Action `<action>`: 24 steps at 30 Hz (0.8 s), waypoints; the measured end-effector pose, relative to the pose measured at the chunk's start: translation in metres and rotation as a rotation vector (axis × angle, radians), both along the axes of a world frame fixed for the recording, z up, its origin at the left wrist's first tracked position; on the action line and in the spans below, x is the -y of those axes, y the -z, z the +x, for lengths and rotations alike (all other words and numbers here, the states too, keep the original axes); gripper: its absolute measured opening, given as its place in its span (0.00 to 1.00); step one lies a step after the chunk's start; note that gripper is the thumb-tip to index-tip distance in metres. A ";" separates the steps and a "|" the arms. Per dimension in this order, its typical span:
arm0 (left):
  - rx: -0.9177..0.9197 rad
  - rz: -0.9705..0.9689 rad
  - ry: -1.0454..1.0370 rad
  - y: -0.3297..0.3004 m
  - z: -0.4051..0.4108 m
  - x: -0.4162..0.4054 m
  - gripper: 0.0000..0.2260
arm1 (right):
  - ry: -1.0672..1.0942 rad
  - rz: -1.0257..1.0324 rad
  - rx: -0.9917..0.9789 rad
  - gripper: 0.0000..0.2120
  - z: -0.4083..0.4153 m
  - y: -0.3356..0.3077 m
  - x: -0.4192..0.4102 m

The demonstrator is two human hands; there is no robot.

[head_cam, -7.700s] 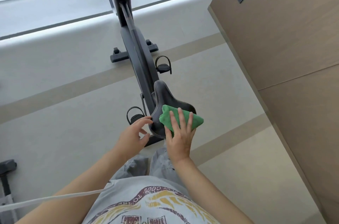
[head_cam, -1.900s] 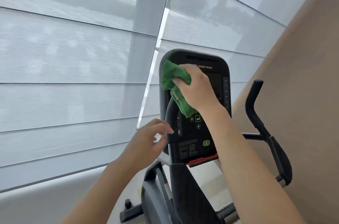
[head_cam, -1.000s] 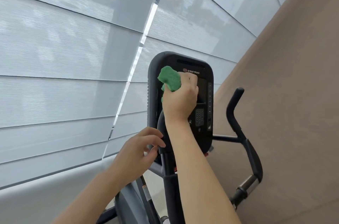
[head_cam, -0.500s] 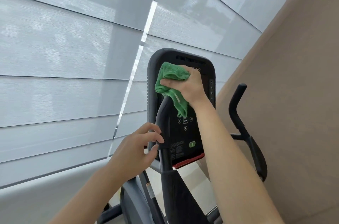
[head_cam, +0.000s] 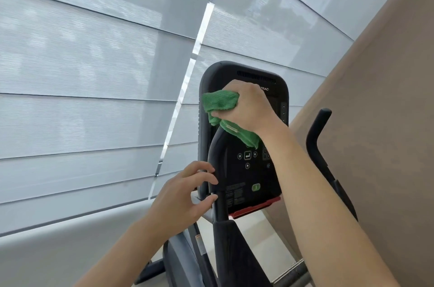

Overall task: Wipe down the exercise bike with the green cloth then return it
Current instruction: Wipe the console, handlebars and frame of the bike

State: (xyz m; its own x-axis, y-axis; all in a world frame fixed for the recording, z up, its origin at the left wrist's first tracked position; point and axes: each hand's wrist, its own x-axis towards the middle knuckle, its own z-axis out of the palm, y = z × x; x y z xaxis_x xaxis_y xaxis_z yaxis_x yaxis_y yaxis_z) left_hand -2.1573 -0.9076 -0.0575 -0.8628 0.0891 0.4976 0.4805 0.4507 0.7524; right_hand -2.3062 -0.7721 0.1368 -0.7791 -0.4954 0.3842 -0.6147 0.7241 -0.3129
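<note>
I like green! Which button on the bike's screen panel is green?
The rounded button lowest on the console, just above the red strip. The buttons higher up are only pale outlines on black.

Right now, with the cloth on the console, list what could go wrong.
1. The right hand rubs the green cloth just above the console buttons; a downward stroke might press one.
2. A loose cloth corner hangs over the handlebar and may snag.
3. The left hand only fingertips the bar, so it steadies little.
</note>
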 end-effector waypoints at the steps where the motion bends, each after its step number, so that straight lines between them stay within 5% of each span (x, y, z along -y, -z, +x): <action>1: -0.001 0.007 0.004 0.000 0.000 0.000 0.10 | -0.084 -0.153 0.130 0.15 -0.004 0.001 -0.007; 3: -0.005 0.023 0.010 0.001 0.001 -0.001 0.11 | -0.181 -0.437 0.255 0.17 -0.007 0.010 -0.012; 9: 0.007 0.082 0.008 0.003 0.004 -0.005 0.12 | 0.122 -0.956 -0.082 0.15 0.020 0.054 0.025; 14: 0.022 0.067 0.017 0.005 0.007 -0.003 0.14 | 0.319 -0.423 -0.420 0.11 0.029 0.052 0.031; 18: 0.041 0.074 0.042 0.001 0.011 -0.003 0.14 | 0.199 0.074 -0.120 0.04 0.019 0.009 0.014; 21: 0.064 0.055 0.049 -0.003 0.017 0.000 0.14 | 0.024 0.095 0.271 0.05 0.015 -0.030 0.002; 24: 0.130 -0.004 0.100 -0.004 0.023 0.008 0.18 | -0.007 -0.127 0.192 0.05 0.022 -0.019 -0.005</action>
State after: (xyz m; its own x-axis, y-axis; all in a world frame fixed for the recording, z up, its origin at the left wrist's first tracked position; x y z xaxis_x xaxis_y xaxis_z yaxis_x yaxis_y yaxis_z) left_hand -2.1345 -0.9154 -0.0537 -0.9068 0.1795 0.3814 0.4214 0.4087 0.8096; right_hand -2.2846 -0.7674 0.1557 -0.8406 -0.4584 0.2886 -0.5400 0.6673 -0.5130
